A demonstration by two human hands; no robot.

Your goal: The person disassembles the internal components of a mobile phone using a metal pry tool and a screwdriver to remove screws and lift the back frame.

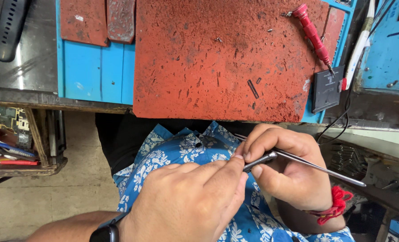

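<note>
**Tweezers held in both hands above the lap, below the desk edge**

Metal tweezers (298, 162) lie across the right hand (289, 172), their long pointed end running out to the right past the wrist and their blunt end pointing left. The right thumb and fingers are closed around the middle of the tool, so this grip is clamped on it. The left hand (186, 201) meets the blunt end from the left: its fingertips (237, 163) are pressed together against or over that end, but whether they actually pinch it cannot be told, as the contact is hidden. The tool thus sits between the two hands, touching both, well below the desk.

To handle it well, judging from this pose, the right hand should steady the shaft while the left works only at the end, with the sharp point kept away from the body.

Beneath the hands is a blue floral shirt (186, 150). A dark watch (104, 233) sits on the left wrist and a red thread band (336, 204) on the right. Above, a worn red mat (217, 58) covers a blue work mat (94, 71) on the desk; a red probe (313, 33) and a small black battery (327, 88) lie at the mat's right edge.
</note>
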